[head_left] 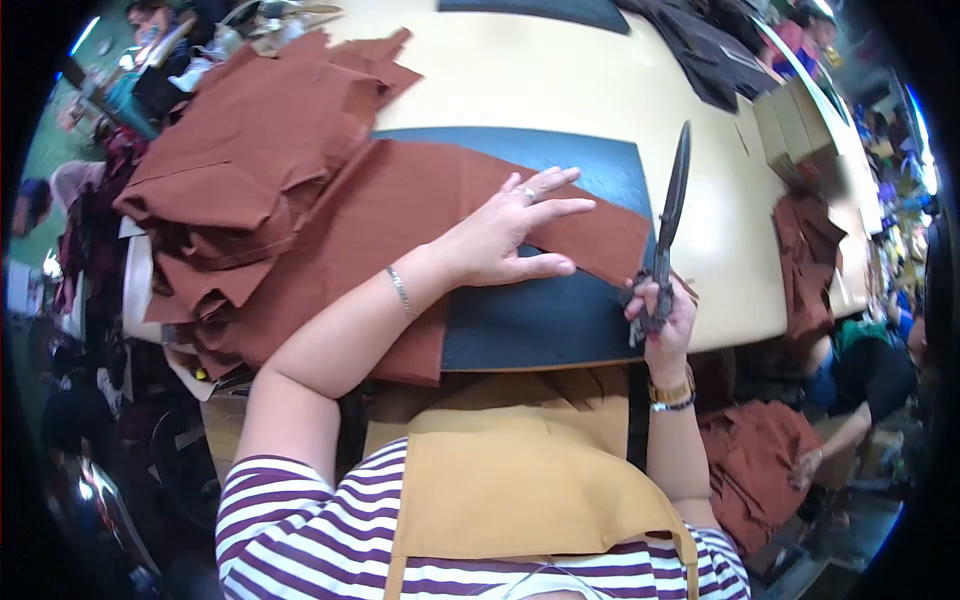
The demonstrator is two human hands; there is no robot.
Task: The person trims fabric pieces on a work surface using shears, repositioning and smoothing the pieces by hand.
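My left hand (515, 228) lies with fingers spread on a flat piece of rust-brown fabric (400, 190). The fabric rests on a dark blue board (540, 325), and one strip of it narrows toward the right. My right hand (673, 320) grips a pair of scissors (675, 195) by handles that look wrapped in dark material. Their long blades point up and away from me, closed together, just beyond the strip's right end. Small bits of brown fabric show beside my right hand.
A heap of brown garment pieces (250, 150) sits on the table's left. Dark folded fabric (700, 50) lies at the far right, near a cardboard box (793, 125). More brown fabric (760, 465) is at lower right, touched by another person's hand (806, 467).
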